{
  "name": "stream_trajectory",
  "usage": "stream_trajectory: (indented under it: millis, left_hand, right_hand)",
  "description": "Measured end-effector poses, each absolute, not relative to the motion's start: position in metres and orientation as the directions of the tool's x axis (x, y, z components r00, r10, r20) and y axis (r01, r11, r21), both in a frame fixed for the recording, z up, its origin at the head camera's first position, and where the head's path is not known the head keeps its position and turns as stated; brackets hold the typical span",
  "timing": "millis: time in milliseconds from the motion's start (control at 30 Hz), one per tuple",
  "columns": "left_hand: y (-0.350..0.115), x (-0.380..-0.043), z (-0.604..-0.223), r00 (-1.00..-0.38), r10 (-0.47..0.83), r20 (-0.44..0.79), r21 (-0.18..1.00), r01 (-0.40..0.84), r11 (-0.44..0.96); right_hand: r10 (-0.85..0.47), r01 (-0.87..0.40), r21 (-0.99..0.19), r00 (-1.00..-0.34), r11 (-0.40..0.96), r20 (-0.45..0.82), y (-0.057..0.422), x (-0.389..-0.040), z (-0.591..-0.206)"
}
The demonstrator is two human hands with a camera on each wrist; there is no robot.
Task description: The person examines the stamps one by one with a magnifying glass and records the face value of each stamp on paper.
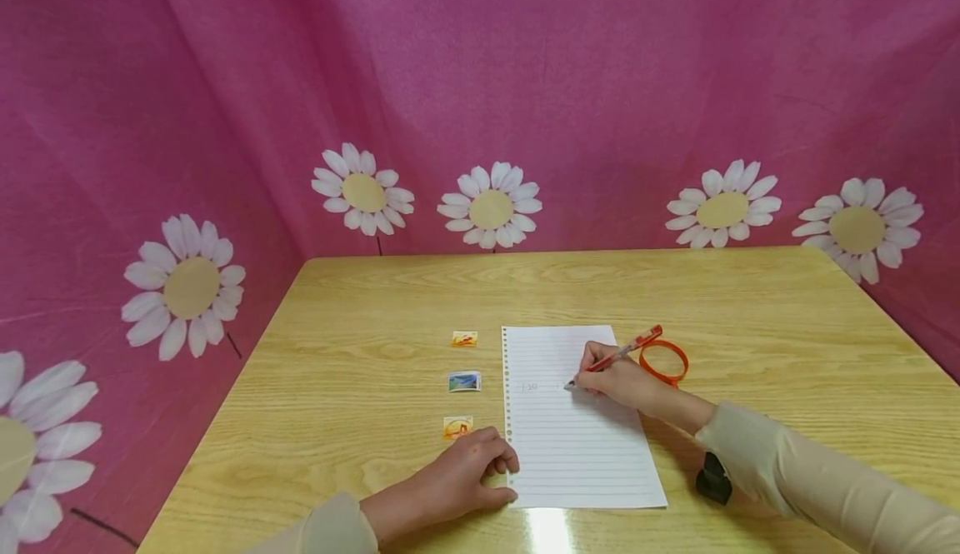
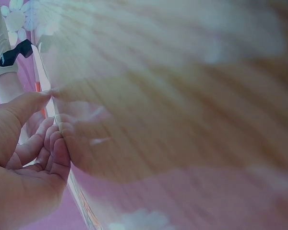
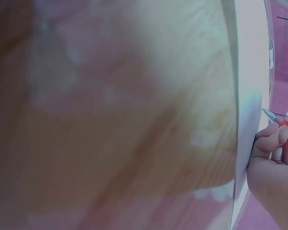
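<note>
My right hand (image 1: 611, 375) grips a red pen (image 1: 626, 350), its tip down on a sheet of lined paper (image 1: 585, 462) with punched holes along the left side. Faint handwriting (image 1: 529, 386) shows left of the tip. In the right wrist view the pen's silver tip (image 3: 270, 115) points out past the curled fingers. My left hand (image 1: 468, 471) rests at the sheet's lower left edge, fingers loosely bent and thumb apart, holding nothing. Close above it lies a small orange-and-yellow stamp-like picture (image 1: 457, 427), partly covered by the hand.
Farther up that column lie a blue-green stamp-like picture (image 1: 464, 381) and another orange-and-yellow one (image 1: 464, 339). An orange-red ring (image 1: 685, 362) with a short stub lies right of the sheet, partly behind the right hand. A pink curtain (image 1: 585, 104) with daisies surrounds the wooden table (image 1: 337, 354).
</note>
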State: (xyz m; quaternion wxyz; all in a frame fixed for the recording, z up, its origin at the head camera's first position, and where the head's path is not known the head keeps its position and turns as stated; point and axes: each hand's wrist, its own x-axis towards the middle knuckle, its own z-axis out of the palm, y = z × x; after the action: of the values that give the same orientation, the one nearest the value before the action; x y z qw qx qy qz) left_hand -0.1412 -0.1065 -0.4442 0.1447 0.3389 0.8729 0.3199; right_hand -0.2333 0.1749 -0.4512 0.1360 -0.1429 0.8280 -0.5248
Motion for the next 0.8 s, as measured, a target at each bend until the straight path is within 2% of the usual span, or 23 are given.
stream_trajectory:
  millis: [333, 600, 800]
  left_hand:
    - [-0.1059, -0.1422, -0.4427, -0.729, 0.683, -0.051, 0.662, 0.487, 0.570]
    - [-0.1060, -0.1407, -0.4424, -0.727, 0.685, -0.044, 0.662, 0.492, 0.565]
    - [-0.1070, -0.1405, -0.4434, -0.730, 0.682, -0.043, 0.660, 0.492, 0.568]
  right_hand:
    - [-0.374, -0.088, -0.908, -0.924, 0.410, -0.079, 0.1764, -0.2343, -0.4507]
    - [-0.322, -0.013, -0.917, -0.938, 0.399, -0.127, 0.1791, -0.2340, -0.4502]
    - [-0.323, -0.010, -0.912, -0.937, 0.410, -0.134, 0.1796, -0.2348, -0.4505]
